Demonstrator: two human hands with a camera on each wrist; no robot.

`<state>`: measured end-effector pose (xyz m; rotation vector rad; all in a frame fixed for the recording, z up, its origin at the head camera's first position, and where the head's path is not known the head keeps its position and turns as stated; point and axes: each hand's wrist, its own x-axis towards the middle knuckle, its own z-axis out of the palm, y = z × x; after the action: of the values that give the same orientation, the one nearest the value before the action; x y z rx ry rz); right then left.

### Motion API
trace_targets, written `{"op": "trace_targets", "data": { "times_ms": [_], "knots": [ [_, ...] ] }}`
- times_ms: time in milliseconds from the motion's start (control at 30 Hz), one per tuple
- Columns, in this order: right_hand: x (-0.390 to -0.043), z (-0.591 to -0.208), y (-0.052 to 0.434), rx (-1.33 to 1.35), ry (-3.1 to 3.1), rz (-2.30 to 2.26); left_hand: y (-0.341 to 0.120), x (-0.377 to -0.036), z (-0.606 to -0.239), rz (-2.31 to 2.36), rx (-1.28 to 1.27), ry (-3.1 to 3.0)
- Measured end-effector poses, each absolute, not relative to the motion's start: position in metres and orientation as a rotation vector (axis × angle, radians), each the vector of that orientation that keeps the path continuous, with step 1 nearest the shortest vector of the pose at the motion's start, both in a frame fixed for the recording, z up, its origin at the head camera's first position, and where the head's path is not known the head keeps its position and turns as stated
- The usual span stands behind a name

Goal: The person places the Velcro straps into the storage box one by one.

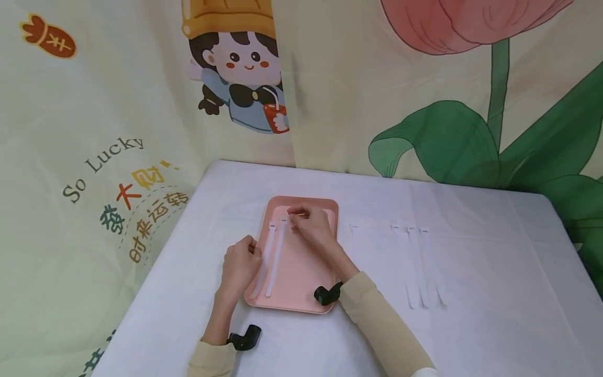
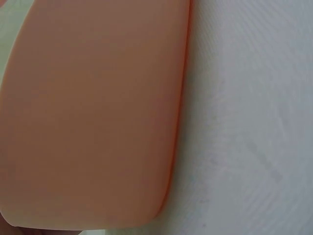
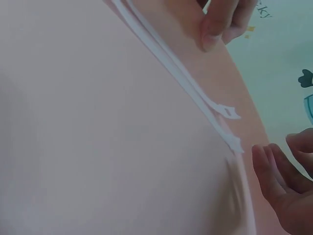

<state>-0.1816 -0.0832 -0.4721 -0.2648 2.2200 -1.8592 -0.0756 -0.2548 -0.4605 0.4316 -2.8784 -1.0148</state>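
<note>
A pink rectangular tray (image 1: 303, 272) lies on the table. Two thin white straps with slotted heads, like cable ties, lie lengthwise along its left side: the outer strap (image 1: 270, 246) and the inner strap (image 1: 279, 256). My left hand (image 1: 241, 266) grips the tray's left rim; in the right wrist view its thumb (image 3: 212, 40) presses over the edge. Above the tray's far end is my right hand (image 1: 312, 226), near the inner strap's head. The right wrist view shows its fingers (image 3: 274, 176) loosely bent, apart from both strap heads, with nothing visible between them.
Right of the tray, several more white straps (image 1: 412, 262) lie on the white table cloth (image 1: 499, 283), heads toward the far side. One strap (image 1: 354, 229) is nearer the tray. A printed curtain (image 1: 330, 104) hangs behind the table. Each wrist carries a black camera (image 1: 247, 337).
</note>
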Motion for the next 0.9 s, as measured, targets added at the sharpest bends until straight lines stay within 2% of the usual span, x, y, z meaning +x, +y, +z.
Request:
{"op": "trace_targets", "data": {
  "times_ms": [533,900],
  "knots": [
    [-0.177,-0.451,-0.051,-0.344,2.092,-1.993,-0.256,-0.076,-0.461,-1.026,0.419,-2.880],
    [-0.168,-0.443,-0.021,-0.205,2.034,-2.037,-0.255,-0.078,-0.461,-1.022,0.403,-2.870]
  ]
}}
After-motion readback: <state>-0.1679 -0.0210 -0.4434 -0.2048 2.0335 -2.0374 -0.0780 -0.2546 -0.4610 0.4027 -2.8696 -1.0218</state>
